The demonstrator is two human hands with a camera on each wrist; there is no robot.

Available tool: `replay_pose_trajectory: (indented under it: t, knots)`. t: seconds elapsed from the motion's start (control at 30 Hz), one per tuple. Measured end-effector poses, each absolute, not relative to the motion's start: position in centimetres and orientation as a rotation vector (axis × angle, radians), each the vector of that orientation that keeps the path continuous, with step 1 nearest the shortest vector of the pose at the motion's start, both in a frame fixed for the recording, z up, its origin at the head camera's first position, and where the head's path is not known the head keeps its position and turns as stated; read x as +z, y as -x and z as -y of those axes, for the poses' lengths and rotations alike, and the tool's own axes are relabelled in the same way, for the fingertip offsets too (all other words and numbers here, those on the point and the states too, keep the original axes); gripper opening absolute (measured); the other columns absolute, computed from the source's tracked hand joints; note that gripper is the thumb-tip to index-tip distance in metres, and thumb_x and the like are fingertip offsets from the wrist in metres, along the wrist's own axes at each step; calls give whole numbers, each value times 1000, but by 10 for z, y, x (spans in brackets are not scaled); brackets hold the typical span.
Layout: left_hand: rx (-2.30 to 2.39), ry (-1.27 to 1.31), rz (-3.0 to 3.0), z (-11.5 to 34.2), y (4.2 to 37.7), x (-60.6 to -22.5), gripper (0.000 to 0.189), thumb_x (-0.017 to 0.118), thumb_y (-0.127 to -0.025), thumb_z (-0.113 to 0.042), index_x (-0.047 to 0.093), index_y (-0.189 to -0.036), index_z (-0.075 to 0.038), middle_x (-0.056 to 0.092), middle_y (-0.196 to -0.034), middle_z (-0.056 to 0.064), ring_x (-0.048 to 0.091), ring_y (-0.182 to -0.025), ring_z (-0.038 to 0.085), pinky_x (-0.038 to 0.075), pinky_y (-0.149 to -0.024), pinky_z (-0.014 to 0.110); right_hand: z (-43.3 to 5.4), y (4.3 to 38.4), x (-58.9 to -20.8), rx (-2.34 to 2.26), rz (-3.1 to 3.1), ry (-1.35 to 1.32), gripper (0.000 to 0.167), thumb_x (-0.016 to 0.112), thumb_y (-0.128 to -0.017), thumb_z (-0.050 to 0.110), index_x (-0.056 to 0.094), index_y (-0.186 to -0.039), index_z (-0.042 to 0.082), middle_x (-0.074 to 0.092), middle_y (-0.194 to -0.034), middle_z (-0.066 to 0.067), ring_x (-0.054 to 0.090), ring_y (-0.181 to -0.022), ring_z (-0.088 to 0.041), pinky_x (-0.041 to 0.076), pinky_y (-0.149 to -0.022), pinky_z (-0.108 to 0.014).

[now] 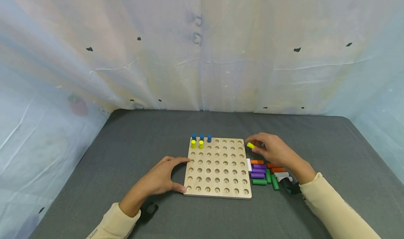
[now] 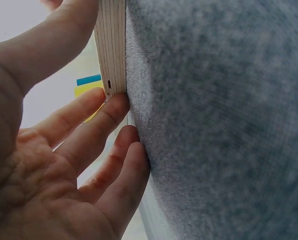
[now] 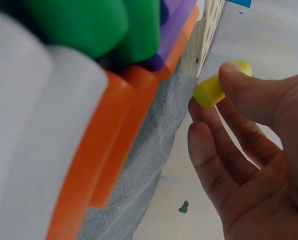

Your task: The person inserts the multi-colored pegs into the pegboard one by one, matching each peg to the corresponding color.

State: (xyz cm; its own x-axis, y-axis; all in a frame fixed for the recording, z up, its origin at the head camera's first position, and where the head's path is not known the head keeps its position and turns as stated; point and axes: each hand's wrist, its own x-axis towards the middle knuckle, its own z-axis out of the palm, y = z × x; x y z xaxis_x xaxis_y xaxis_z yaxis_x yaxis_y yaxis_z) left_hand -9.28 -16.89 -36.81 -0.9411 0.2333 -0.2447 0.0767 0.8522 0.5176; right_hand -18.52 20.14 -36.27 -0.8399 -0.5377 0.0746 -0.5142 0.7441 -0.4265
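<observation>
A square wooden pegboard [image 1: 213,167] with rows of round holes lies on the grey cloth. Three blue pegs [image 1: 209,138] stand along its far row at the left, and two yellow pegs [image 1: 201,144] stand in the row before them. My left hand [image 1: 162,176] touches the board's left edge, thumb by the near corner and fingertips farther up; in the left wrist view, its fairly straight fingers meet the layered wooden side [image 2: 113,55]. Beyond the board's far right corner, my right hand [image 1: 271,148] pinches a yellow peg [image 3: 209,92] between thumb and fingers, holding it tilted.
Right of the board lies a cluster of loose pegs: purple [image 1: 257,175], green [image 1: 259,182], orange [image 1: 277,170] and white [image 1: 281,174]. The pile sits close below my right hand and wrist. A pale curtain [image 1: 202,74] hangs behind the cloth-covered table [image 1: 157,127].
</observation>
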Motion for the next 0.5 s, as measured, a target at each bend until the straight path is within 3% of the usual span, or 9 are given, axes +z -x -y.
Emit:
replay_pose_trajectory:
  t: [0.33,0.5]
  knots:
    - [749,-232,-2731,168,92,-367,89,93,-63,-35,53,-142,-35,53,-142,6,47,-133,26,45,-102,56,-194,186,-358,-756,-2872,817,28,67,-96,14,66,-124,15,69,-116,-3,66,-102,-21,56,-87,-42]
    - [750,-227,-2744,167,91,-366,89,94,-62,-33,54,-141,-33,56,-139,6,49,-131,26,46,-102,55,-191,187,-356,-782,-2875,835,27,68,-95,14,66,-122,13,71,-112,-5,68,-102,-24,56,-86,-43]
